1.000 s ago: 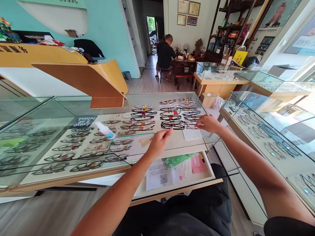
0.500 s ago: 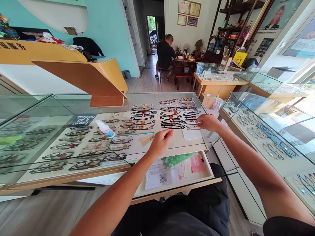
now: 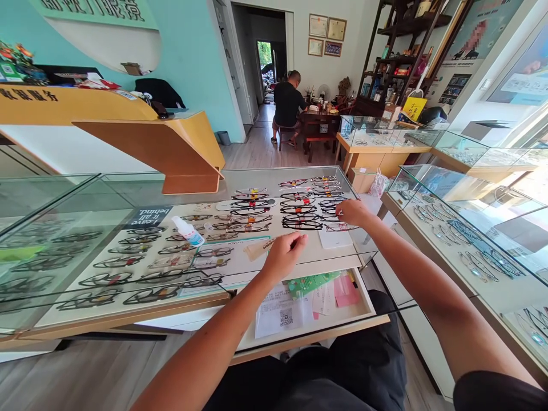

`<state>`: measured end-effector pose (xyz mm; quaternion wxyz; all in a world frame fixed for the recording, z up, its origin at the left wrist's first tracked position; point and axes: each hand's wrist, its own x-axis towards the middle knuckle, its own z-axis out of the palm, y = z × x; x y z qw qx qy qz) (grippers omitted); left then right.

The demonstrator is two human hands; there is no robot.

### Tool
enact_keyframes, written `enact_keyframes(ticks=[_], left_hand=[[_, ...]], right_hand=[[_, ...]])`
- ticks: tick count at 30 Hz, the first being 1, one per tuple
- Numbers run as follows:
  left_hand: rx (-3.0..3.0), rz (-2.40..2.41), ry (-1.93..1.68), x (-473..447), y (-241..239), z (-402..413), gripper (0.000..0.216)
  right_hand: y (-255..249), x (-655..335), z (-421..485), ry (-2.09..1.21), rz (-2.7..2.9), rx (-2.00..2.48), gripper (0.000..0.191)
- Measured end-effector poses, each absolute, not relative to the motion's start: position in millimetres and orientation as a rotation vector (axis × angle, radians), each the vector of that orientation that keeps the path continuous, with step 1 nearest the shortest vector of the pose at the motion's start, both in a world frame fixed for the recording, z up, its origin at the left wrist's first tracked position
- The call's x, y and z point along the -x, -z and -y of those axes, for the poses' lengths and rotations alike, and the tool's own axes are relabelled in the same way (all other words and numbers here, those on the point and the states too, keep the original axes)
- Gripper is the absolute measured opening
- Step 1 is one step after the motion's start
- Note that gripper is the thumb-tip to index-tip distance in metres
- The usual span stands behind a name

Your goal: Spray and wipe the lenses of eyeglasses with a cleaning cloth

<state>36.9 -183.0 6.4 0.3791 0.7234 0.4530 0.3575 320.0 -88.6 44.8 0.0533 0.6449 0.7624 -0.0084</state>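
Observation:
My left hand (image 3: pixel 286 254) hovers over the pulled-out display tray (image 3: pixel 299 260), fingers curled loosely with nothing visible in them, just in front of a black eyeglass frame (image 3: pixel 302 224). My right hand (image 3: pixel 353 213) reaches to the right end of the rows of eyeglass frames (image 3: pixel 317 200), and its fingertips pinch a thin frame (image 3: pixel 339 226) lying above a white card (image 3: pixel 335 238). Rows of other frames fill the tray to the left.
A small white spray bottle (image 3: pixel 188 230) lies on the tray. Below it a drawer (image 3: pixel 308 302) holds papers and pink and green slips. Glass showcases (image 3: pixel 466 228) stand to the right. A person in black (image 3: pixel 287 103) sits at a far table.
The view has shifted slightly downward. My right hand moved a little left along the frames, and my left hand stayed near the black frame.

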Motion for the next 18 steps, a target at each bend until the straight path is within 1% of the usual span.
enact_keyframes(ticks=[4, 10, 12, 14, 16, 18], left_hand=[[-1.872, -1.136, -0.928, -37.9, -7.1, 184.8, 0.05], [-1.863, -1.121, -0.91, -39.7, -4.4, 184.3, 0.051], [-1.83, -1.124, -0.908, -39.6, -3.8, 181.9, 0.051], [-1.76, -1.109, -0.928, -38.0, -3.7, 177.1, 0.051], [-1.65, -1.05, -0.961, -34.6, -4.5, 170.1, 0.051], [-1.517, -0.956, -1.002, -29.9, -6.5, 162.0, 0.051]], right_hand=[[-61.4, -323.3, 96.4, 0.012, -2.332, -2.012, 0.025], [-112.7, -327.8, 124.6, -0.012, -2.477, -2.157, 0.028], [-124.2, -318.5, 137.5, 0.133, -2.693, -2.238, 0.027], [-126.3, -303.6, 149.8, 0.374, -2.975, -2.218, 0.024], [-118.4, -286.5, 160.2, 0.589, -3.241, -2.05, 0.022], [-103.4, -271.1, 167.8, 0.697, -3.423, -1.843, 0.023]])
